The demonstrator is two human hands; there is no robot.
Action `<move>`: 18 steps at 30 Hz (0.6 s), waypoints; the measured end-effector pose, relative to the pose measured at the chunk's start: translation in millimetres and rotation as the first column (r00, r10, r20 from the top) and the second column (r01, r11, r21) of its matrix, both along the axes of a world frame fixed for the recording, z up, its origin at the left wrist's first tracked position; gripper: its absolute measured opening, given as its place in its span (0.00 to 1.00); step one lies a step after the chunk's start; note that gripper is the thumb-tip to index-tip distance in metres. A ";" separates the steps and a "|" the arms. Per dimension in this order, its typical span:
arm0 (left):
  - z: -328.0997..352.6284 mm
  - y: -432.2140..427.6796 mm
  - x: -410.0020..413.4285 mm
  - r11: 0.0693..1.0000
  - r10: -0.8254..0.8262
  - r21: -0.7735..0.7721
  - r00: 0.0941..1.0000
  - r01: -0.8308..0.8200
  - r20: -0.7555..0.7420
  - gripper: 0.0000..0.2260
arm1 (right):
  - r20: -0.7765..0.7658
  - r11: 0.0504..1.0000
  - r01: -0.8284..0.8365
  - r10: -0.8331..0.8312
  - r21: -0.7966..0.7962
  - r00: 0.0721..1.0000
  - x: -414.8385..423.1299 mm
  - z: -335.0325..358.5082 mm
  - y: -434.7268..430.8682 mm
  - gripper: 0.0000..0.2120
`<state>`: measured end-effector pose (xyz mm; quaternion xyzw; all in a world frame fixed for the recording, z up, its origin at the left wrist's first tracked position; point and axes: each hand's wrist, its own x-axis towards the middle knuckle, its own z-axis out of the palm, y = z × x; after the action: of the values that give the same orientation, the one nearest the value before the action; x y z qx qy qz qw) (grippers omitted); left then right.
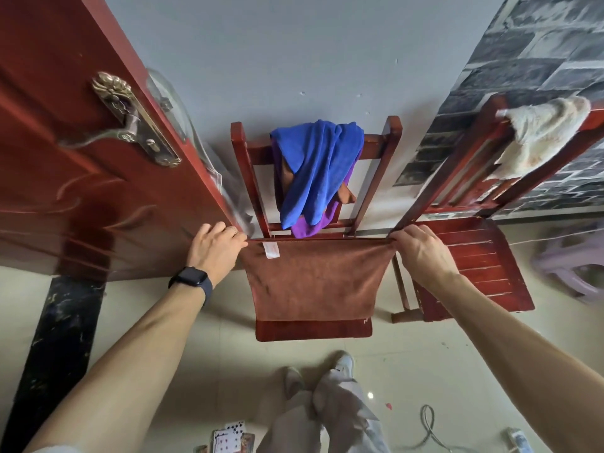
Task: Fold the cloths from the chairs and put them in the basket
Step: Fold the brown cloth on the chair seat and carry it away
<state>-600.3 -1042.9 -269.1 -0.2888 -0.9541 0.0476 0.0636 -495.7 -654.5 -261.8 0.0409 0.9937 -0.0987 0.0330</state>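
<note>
I hold a brown cloth [313,282] stretched out in front of the middle red wooden chair [313,331]. My left hand [215,248] pinches its top left corner, and my right hand [421,253] pinches its top right corner. A white tag shows near the left corner. The cloth hangs down over the chair seat. On the chair's backrest hang a blue cloth [317,168], a purple cloth [307,228] under it, and a bit of another brown cloth [346,194]. A cream cloth [539,135] drapes over the backrest of a second red chair [474,263] at the right. No basket is in view.
A red door [81,158] with a brass handle stands at the left. A pale plastic stool [568,266] sits at the far right. Playing cards [228,439] and a cable [431,429] lie on the tiled floor near my feet.
</note>
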 end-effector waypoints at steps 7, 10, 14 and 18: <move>-20.2 3.1 -8.2 1.000 -0.017 0.023 0.999 0.018 -0.029 0.05 | -0.034 0.998 0.068 -0.069 -0.005 0.997 -6.4 -26.0 7.6 0.14; -36.4 -0.1 6.4 1.000 -0.019 0.018 1.000 0.019 0.002 0.04 | -0.026 0.996 0.090 -0.090 -0.015 0.996 5.7 -41.1 1.6 0.11; -75.0 -8.0 37.6 0.998 0.014 -0.061 0.992 -0.006 0.129 0.03 | 0.039 0.995 0.089 -0.088 -0.036 0.995 36.7 -84.9 -5.4 0.10; -124.8 -16.1 79.0 0.993 0.036 -0.120 0.959 -0.002 0.282 0.06 | 0.134 0.985 0.160 -0.151 -0.058 0.979 81.6 -148.5 -20.9 0.05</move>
<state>-521.3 -1059.0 -393.9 -0.2865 -0.9516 0.0629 -0.0913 -414.1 -675.4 -410.4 0.1237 0.9793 -0.1322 0.0911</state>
